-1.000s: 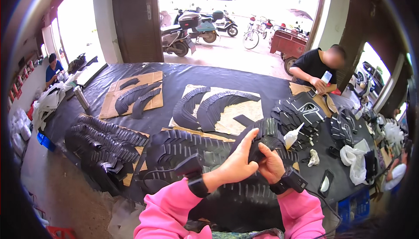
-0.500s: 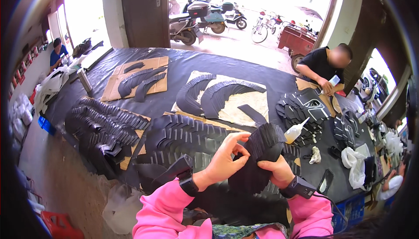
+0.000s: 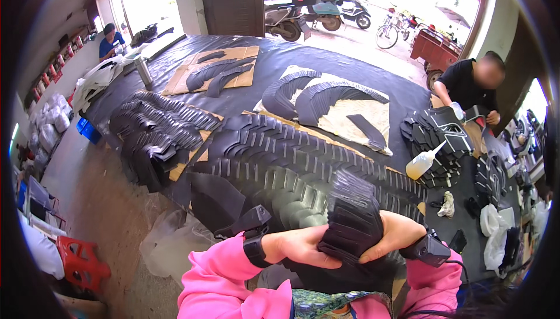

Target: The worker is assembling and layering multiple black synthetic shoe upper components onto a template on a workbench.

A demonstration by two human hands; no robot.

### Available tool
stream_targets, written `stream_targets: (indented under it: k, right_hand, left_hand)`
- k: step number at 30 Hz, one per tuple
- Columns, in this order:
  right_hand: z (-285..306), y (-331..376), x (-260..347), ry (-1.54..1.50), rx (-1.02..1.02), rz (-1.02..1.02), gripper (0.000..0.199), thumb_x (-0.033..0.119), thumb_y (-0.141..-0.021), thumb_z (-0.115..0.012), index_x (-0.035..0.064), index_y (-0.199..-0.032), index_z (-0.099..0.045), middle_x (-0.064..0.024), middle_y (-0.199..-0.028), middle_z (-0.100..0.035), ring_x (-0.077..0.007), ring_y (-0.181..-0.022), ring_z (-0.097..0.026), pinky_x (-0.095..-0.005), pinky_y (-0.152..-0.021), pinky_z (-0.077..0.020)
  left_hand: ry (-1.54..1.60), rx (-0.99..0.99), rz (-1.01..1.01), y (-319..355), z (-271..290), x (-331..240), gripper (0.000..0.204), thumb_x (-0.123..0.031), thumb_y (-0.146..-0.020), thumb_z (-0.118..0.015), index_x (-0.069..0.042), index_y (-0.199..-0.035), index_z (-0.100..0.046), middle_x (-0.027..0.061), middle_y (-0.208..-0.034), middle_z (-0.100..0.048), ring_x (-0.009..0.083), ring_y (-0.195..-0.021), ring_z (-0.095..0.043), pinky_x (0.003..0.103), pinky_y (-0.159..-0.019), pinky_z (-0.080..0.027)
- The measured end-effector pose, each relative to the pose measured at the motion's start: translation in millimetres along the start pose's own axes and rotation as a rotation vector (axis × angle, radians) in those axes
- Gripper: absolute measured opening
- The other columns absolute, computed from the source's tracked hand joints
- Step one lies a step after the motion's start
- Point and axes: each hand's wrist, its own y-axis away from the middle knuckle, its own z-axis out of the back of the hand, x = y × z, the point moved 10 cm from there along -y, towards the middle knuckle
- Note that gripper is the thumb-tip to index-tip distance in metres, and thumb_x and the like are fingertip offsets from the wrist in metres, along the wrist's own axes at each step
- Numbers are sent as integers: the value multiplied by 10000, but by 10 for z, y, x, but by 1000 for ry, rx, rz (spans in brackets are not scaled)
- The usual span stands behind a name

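Note:
A thick stack of flat black cut pieces (image 3: 352, 214), with edges fanned at its top, stands in front of me between both hands. My left hand (image 3: 306, 248) grips its lower left side, thumb across the near face. On the other side, my right hand (image 3: 396, 234) clasps the stack, with its thumb pressed on the lower right. Just beyond lie overlapping rows of similar black pieces (image 3: 274, 170), showing pale strips along their edges. Left of these, a heap of black pieces (image 3: 157, 126) rests partly on cardboard. A larger black sheet (image 3: 217, 196) lies near my left wrist.
Fanned black pieces lie on a pale board (image 3: 350, 123) and a cardboard sheet (image 3: 175, 80) farther back. A squeeze bottle (image 3: 421, 166) with yellowish liquid stands to the right. A co-worker (image 3: 475, 83) works at the far right; another person (image 3: 109, 42) is far left. A red stool (image 3: 81, 260) stands at lower left.
My left hand has come down from pinching beside the stack's upper left to gripping its lower side. The stack is now lower and nearer me. The whole view has shifted.

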Motion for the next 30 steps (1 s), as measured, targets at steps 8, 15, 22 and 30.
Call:
stream_targets:
  k: [8,15,22,30]
  right_hand:
    - [-328,171,-175,25,-35,34,476,192,-669,-724,-1,-1061,-535,-100,-1019,-573,-147,-878,-545,-250,-819,-399]
    - [-378,848,381,633,-637,654,430,173,-636,-738,22,-954,-491,-123,-878,-566,-245,-792,-572,-332,-681,-468]
    - [-1232,780,112,784,-505,745,478,198,-590,-727,6,-960,-494,-136,-967,-497,-292,-813,-526,-351,-689,-459]
    - [-1278,648,-151,713,-516,575,438,154,-607,-693,11,-981,-515,-131,-968,-484,-291,-875,-499,-356,-728,-448]
  left_hand:
    - [234,-421,-335,301,-306,540,402,23,-825,-494,-47,-1217,-435,-5,-1102,-501,80,-999,-447,245,-849,-387]
    - [360,-709,-726,621,-510,436,719,25,-722,-435,-39,-1357,-105,114,-1363,-238,258,-1224,-314,392,-998,-287]
    - [272,-980,-926,809,-575,644,434,22,-808,-411,-7,-1236,-349,109,-1200,-438,217,-1087,-445,337,-949,-345]
    - [444,-762,-1015,743,-592,848,536,-125,-737,-422,7,-1248,-328,106,-1235,-404,220,-1148,-393,350,-976,-302]
